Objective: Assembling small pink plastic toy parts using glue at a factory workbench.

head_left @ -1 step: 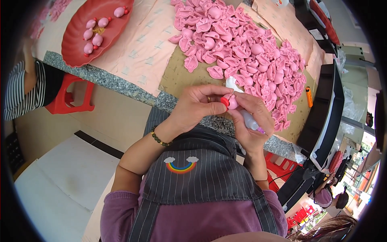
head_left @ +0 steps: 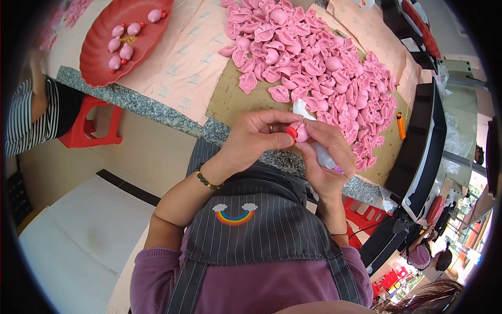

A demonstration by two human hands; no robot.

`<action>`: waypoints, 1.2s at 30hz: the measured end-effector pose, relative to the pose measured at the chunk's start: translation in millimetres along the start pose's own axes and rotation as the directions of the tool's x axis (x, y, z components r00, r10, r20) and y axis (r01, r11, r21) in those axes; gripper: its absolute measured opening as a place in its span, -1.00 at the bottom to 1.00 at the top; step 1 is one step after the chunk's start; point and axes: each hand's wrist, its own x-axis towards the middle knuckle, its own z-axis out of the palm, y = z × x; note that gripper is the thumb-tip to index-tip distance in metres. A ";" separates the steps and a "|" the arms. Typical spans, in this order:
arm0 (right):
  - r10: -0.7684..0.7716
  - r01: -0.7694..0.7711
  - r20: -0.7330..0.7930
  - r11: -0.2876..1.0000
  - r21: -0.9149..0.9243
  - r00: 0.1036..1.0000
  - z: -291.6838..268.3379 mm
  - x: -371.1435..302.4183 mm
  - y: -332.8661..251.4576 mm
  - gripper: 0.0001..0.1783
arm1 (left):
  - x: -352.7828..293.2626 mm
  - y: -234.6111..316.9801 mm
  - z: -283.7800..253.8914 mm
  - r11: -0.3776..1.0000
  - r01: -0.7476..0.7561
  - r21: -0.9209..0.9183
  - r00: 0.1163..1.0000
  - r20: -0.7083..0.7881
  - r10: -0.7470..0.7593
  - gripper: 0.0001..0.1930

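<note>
Between my hands, over the table's near edge, is a small rounded pink plastic piece (head_left: pixel 301 133) with a red end (head_left: pixel 292 132). My left hand (head_left: pixel 251 138) pinches it at the red end with thumb and forefinger. The fingers of my right hand (head_left: pixel 332 144) close on the pink side. Tucked in that same right hand is a small translucent squeeze bottle (head_left: pixel 322 155) with a purple tip. Just beyond my fingertips lies a white object (head_left: pixel 301 108), partly hidden. A large heap of pink moulded shells (head_left: pixel 314 68) spreads past my hands.
A red scalloped tray (head_left: pixel 93 67) at far left holds several joined pink pieces with red ends. An orange-handled tool (head_left: pixel 401 125) lies right of the heap, near a black case (head_left: pixel 421 152). Another person's striped sleeve (head_left: pixel 31 115) and a red stool (head_left: pixel 89 125) are at left.
</note>
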 end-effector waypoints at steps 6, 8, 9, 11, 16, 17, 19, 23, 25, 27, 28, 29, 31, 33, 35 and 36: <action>0.030 -0.030 0.022 0.999 -0.014 0.999 -2.2 -1.9 -0.8 -0.69 | 0.4 1.0 1.4 1.000 -0.008 0.000 1.000 -0.008 0.008 -0.65; 0.023 -0.022 0.034 0.999 -0.035 0.999 -1.5 -2.3 -1.4 -0.68 | 0.1 -0.5 0.9 1.000 -0.017 0.002 1.000 -0.015 0.017 -0.65; 0.038 -0.038 0.030 0.999 0.003 0.999 -0.1 -2.8 -1.9 -0.65 | 0.1 -1.6 0.7 1.000 -0.026 0.004 0.999 -0.020 0.026 -0.65; 0.053 -0.054 0.027 0.998 0.041 0.998 3.4 -3.7 -1.5 -0.63 | 0.3 -4.4 1.2 0.999 -0.024 -0.044 0.999 -0.042 0.023 -0.66; -0.045 0.044 -0.076 0.999 -0.007 0.996 12.9 -9.2 16.7 -0.55 | 0.8 -5.5 3.1 0.999 -0.032 -0.025 0.999 -0.019 0.031 -0.68; -0.043 0.043 -0.076 0.999 -0.008 0.996 12.5 -9.8 17.2 -0.55 | 1.3 -5.0 2.2 0.998 -0.060 -0.031 0.998 0.020 0.061 -0.68; 0.000 0.008 -0.079 0.994 0.106 0.997 13.6 -12.1 18.0 -0.56 | -0.1 -4.2 0.1 0.996 -0.083 -0.035 0.995 0.057 0.085 -0.68; -0.004 0.007 -0.032 0.997 0.081 0.999 13.8 -10.2 11.2 -0.55 | -2.6 -4.3 -2.8 0.996 -0.003 -0.091 1.000 -0.002 0.003 -0.71; -0.033 0.035 -0.044 0.998 0.054 0.999 15.3 -13.6 14.1 -0.54 | -2.9 -8.0 -5.5 0.997 0.000 -0.078 1.000 -0.004 0.000 -0.70; -0.040 0.042 -0.042 0.998 0.037 0.998 16.6 -13.3 12.6 -0.55 | -2.7 -9.8 -7.0 0.994 -0.032 -0.107 0.999 0.007 0.033 -0.73; -0.050 0.051 -0.039 0.998 0.020 0.998 17.1 -13.1 12.0 -0.56 | -2.7 -10.0 -6.1 0.994 -0.031 -0.107 0.999 0.007 0.032 -0.73; -0.049 0.049 -0.040 0.999 0.021 0.998 17.4 -13.7 12.3 -0.56 | -2.7 -10.3 -4.2 0.994 -0.057 -0.097 0.998 -0.015 0.056 -0.74; -0.058 0.059 -0.042 0.998 0.025 0.997 18.1 -15.6 13.3 -0.57 | -3.3 -10.8 -4.1 0.993 -0.084 -0.086 0.996 -0.040 0.081 -0.75; -0.065 0.066 -0.041 0.997 0.028 0.997 18.7 -16.2 13.7 -0.57 | -4.1 -12.0 -5.6 0.988 -0.092 -0.124 0.996 -0.026 0.090 -0.77; -0.073 0.075 -0.040 0.997 0.030 0.997 18.6 -16.6 13.7 -0.58 | -3.9 -15.9 -6.5 0.987 -0.121 -0.108 0.992 -0.037 0.117 -0.78; -0.070 0.071 -0.036 0.997 0.027 0.997 18.0 -16.8 13.6 -0.58 | -3.5 -17.1 -6.5 0.985 -0.148 -0.093 0.989 -0.046 0.144 -0.78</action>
